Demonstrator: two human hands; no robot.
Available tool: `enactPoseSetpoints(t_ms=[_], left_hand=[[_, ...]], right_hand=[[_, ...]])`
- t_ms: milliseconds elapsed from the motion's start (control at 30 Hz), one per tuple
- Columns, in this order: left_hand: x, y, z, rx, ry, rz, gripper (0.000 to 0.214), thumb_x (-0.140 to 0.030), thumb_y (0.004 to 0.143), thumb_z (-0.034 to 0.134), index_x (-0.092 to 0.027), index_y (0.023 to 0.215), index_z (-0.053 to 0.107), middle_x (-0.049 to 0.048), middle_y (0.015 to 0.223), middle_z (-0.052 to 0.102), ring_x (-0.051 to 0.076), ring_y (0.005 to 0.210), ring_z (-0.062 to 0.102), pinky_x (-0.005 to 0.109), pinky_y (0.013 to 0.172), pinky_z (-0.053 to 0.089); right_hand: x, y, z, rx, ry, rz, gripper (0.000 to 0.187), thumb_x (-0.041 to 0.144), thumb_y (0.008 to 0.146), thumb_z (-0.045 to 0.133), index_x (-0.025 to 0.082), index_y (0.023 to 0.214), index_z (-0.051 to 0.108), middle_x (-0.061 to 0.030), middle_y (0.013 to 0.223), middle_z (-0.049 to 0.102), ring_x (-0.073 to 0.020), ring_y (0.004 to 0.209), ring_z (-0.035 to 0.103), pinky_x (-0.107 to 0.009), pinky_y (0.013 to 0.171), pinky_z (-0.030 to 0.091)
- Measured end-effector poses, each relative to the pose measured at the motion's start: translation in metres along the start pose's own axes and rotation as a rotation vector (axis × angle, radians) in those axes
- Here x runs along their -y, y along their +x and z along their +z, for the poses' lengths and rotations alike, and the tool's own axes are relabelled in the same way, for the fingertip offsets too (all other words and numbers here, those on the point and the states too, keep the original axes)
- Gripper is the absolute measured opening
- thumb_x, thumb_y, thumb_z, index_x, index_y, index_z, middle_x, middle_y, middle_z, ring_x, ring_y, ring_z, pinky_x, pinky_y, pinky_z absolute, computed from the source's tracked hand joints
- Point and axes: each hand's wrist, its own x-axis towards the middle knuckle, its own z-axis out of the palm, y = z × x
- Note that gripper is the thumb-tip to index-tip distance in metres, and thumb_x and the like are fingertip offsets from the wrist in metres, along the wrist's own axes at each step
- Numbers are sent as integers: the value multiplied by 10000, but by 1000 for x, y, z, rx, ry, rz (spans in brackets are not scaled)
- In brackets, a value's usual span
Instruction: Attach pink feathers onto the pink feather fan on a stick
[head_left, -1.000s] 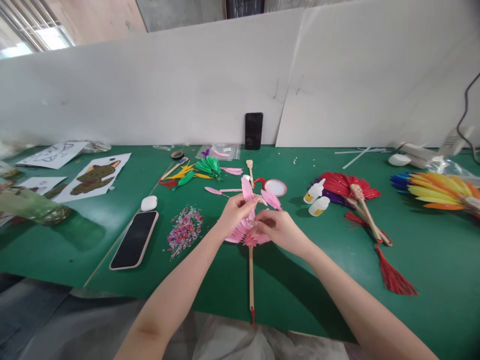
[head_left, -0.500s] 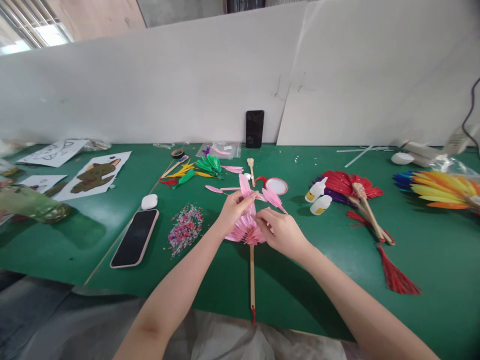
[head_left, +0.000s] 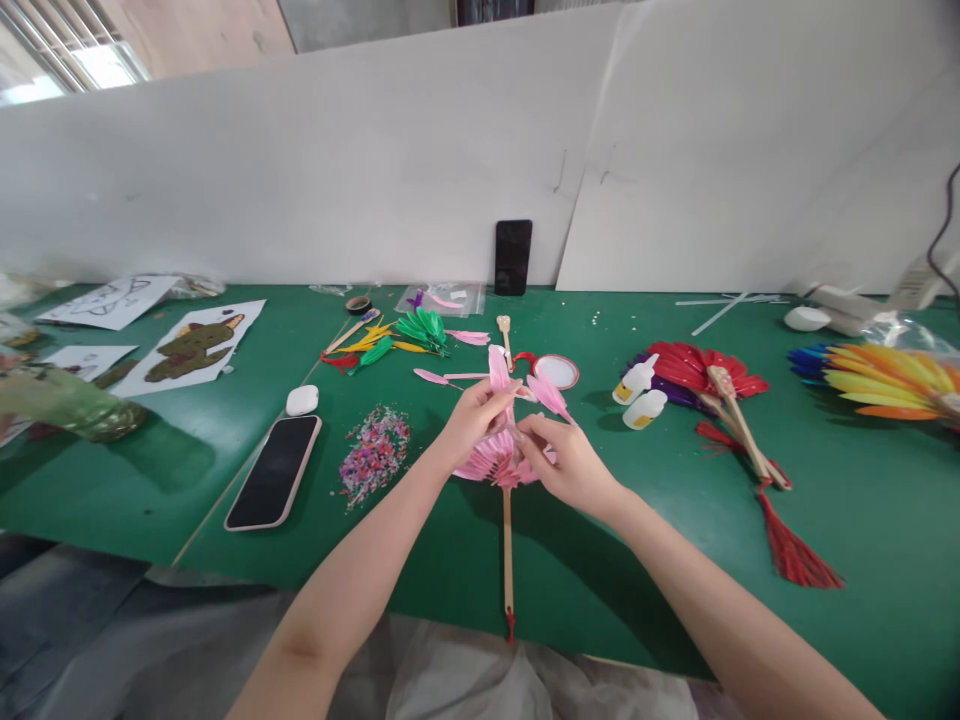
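Note:
A pink feather fan (head_left: 491, 461) on a thin wooden handle (head_left: 508, 550) lies on the green table (head_left: 465, 560) in front of me. My left hand (head_left: 471, 423) pinches a pink feather (head_left: 499, 371) that stands up above the fan. My right hand (head_left: 568, 459) rests on the fan's right side and pinches another pink feather (head_left: 547, 394). Both hands are closed and almost touch each other.
A phone (head_left: 274, 472) and white earbud case (head_left: 301, 400) lie left, beside a confetti heap (head_left: 374, 454). Loose coloured feathers (head_left: 405, 338), a round white lid (head_left: 556, 371), two glue bottles (head_left: 639, 395), a red fan (head_left: 705, 375) and an orange-yellow fan (head_left: 885, 380) lie farther back and right. A dark phone (head_left: 513, 257) leans on the white partition.
My hands have shifted very little. The right hand's fingers moved up slightly towards the feather at the fan's top.

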Motion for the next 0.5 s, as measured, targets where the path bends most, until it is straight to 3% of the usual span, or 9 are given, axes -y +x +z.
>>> enactPoseSetpoints(t_ms=[333, 500], left_hand=[[1, 1, 6, -126, -99, 143, 306, -431, 748, 650, -133, 799, 612, -89, 436, 333, 20, 375, 259, 177, 394, 170], [2, 0, 6, -168, -58, 174, 300, -429, 778, 619, -131, 817, 622, -81, 449, 335, 25, 390, 266, 182, 395, 168]], right_hand=[[2, 2, 2, -186, 222, 141, 235, 331, 913, 417, 204, 728, 490, -38, 642, 601, -169, 588, 583, -293, 573, 453], [3, 2, 2, -200, 260, 174, 282, 399, 911, 427, 214, 709, 495, -42, 642, 607, -181, 596, 590, -317, 583, 467]])
